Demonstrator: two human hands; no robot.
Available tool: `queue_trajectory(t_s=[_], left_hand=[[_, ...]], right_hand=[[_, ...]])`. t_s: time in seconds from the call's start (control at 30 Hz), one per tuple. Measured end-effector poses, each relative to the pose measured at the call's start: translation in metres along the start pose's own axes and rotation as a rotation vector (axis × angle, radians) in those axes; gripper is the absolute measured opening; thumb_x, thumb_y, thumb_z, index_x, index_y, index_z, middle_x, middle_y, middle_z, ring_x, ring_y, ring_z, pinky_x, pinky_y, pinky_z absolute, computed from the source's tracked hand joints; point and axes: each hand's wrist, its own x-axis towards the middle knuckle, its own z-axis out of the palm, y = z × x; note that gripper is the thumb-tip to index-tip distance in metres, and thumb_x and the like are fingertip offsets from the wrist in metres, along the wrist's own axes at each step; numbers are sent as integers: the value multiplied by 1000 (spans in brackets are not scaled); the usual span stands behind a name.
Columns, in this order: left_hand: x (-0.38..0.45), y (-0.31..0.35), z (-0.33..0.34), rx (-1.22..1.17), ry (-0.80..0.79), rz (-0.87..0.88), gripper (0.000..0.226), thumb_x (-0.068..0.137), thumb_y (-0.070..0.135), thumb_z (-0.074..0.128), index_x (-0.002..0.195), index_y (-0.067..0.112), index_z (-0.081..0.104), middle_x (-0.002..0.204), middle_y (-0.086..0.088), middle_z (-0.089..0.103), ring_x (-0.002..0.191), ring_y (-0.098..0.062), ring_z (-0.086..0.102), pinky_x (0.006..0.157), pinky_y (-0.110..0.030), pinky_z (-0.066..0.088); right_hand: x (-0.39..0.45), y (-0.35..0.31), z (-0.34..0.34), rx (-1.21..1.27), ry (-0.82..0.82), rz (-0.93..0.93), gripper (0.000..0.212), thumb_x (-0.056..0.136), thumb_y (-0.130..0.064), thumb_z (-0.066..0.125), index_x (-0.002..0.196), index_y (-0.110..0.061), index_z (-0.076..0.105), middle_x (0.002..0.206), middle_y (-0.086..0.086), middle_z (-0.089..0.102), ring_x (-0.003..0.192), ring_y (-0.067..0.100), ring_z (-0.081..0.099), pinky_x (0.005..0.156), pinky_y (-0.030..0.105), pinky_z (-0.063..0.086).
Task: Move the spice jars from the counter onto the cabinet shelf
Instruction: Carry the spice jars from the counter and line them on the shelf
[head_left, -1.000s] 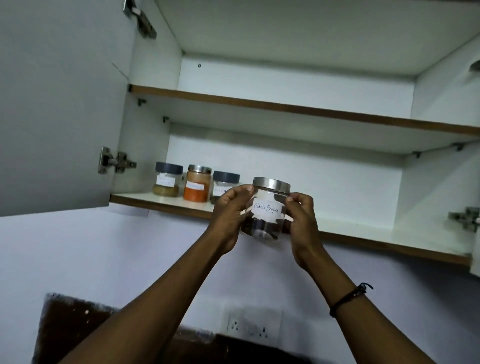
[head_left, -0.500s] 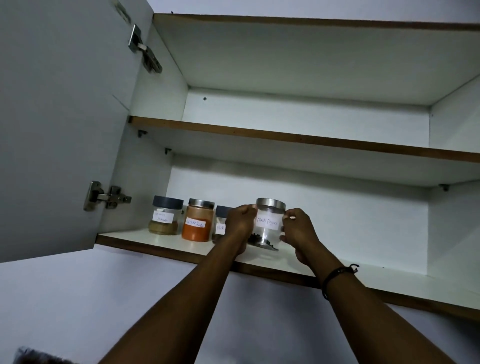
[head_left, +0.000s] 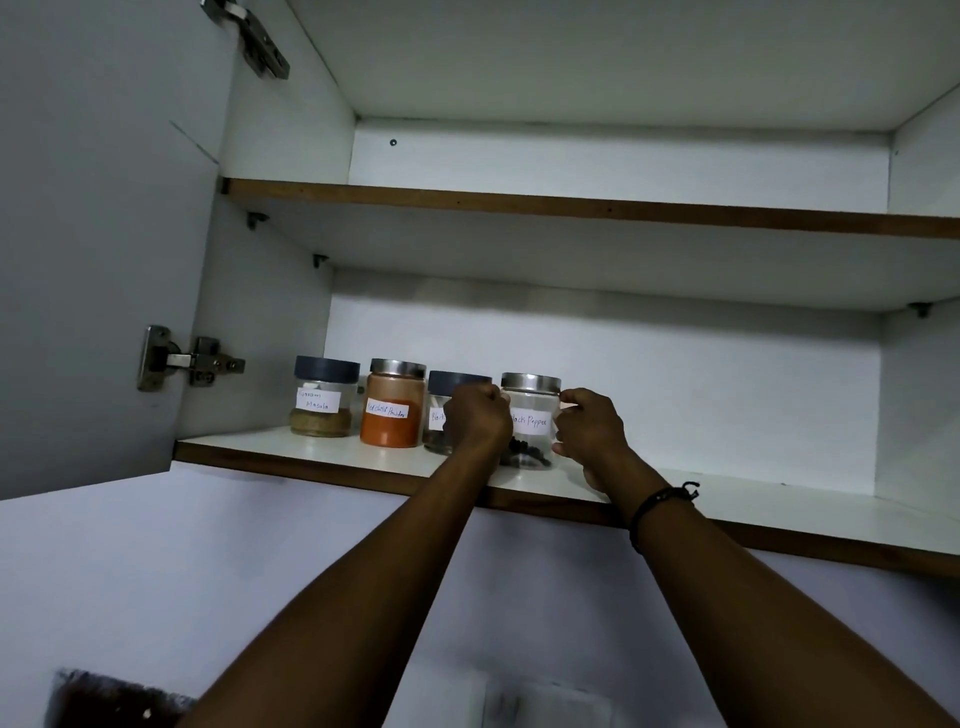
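We find the Black Pepper jar (head_left: 531, 422) standing upright on the lower cabinet shelf (head_left: 363, 460), last on the right in a row of four, just beside a dark-lidded jar (head_left: 441, 410) whose label is partly hidden. Our left hand (head_left: 478, 420) curls its fingers against the jar's left side and our right hand (head_left: 589, 428) pinches its right side near the steel lid, so both grip it. Further left we note the red chilli powder jar (head_left: 392, 410) and the garam masala jar (head_left: 323, 397), both upright; the cabinet door (head_left: 98, 234) stands open.
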Motion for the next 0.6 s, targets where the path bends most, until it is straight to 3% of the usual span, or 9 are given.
queue_trajectory(t_s=[0.13, 0.27, 0.4, 0.5, 0.6], left_hand=[[-2, -2, -1, 13, 7, -14, 18, 95, 11, 60, 106, 7, 74, 108, -15, 72, 98, -32, 67, 91, -44, 57], [-6, -2, 0, 75, 27, -12, 20, 94, 10, 62, 111, 8, 73, 114, -14, 72, 102, -30, 68, 90, -42, 57], [-14, 3, -3, 133, 48, -2, 28, 94, 7, 60, 120, 11, 70, 121, -13, 70, 107, -30, 67, 88, -36, 56], [-25, 9, -10, 113, 68, 62, 26, 96, 9, 57, 118, 10, 71, 119, -12, 72, 105, -27, 67, 81, -29, 51], [-52, 17, -21, -7, 53, 126, 24, 95, 11, 58, 113, 10, 74, 110, -10, 75, 99, -24, 69, 85, -31, 54]], right_hand=[[0, 6, 3, -2, -12, 54, 32, 83, -2, 64, 115, -7, 64, 105, 15, 66, 86, 30, 67, 83, 47, 59], [-2, 10, 3, -128, -54, 58, 40, 79, -4, 73, 117, -3, 61, 119, 19, 64, 111, 36, 63, 96, 48, 53], [-9, 9, 0, -197, -90, 48, 46, 78, -7, 75, 122, -2, 59, 124, 20, 63, 116, 36, 61, 100, 47, 50], [-20, -1, -7, -204, -86, 16, 38, 78, -8, 74, 114, -2, 63, 116, 20, 67, 109, 37, 64, 97, 48, 51], [-46, -14, -19, -121, -48, -7, 11, 78, -8, 71, 89, -9, 69, 98, 17, 71, 94, 34, 69, 90, 49, 55]])
